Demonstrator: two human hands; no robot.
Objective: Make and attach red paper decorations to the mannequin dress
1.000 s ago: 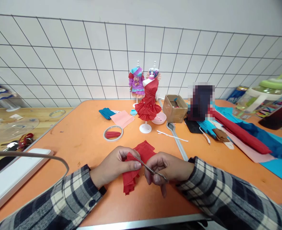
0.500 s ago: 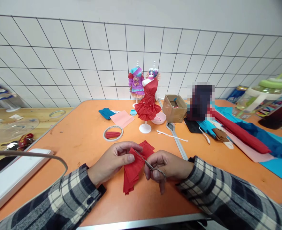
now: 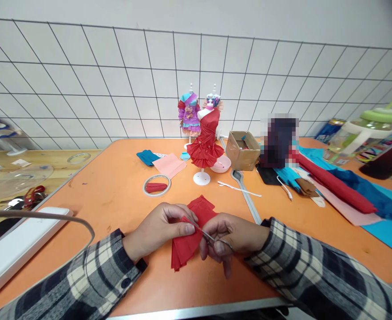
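My left hand (image 3: 164,224) pinches a folded piece of red crepe paper (image 3: 187,242) just above the orange table (image 3: 116,186), thumb and fingers closed on its top edge. My right hand (image 3: 231,238) is closed round small metal scissors (image 3: 205,234), whose blades meet the paper beside my left thumb. More red paper (image 3: 200,206) lies flat behind both hands. Farther back stands a small mannequin in a red paper dress (image 3: 206,142) on a white base.
A tape ring (image 3: 156,185), blue and pink paper pieces (image 3: 164,162), a pink dish (image 3: 221,164), a cardboard box (image 3: 244,150), a second dressed mannequin (image 3: 189,114) and a metal ruler (image 3: 245,193) lie behind. Red, blue and pink sheets (image 3: 349,191) fill the right side. A white box (image 3: 14,244) sits left.
The red paper shifted in my left hand, first hanging loose, now pinched again near the scissor blades. My right hand with the scissors stayed nearly in place.
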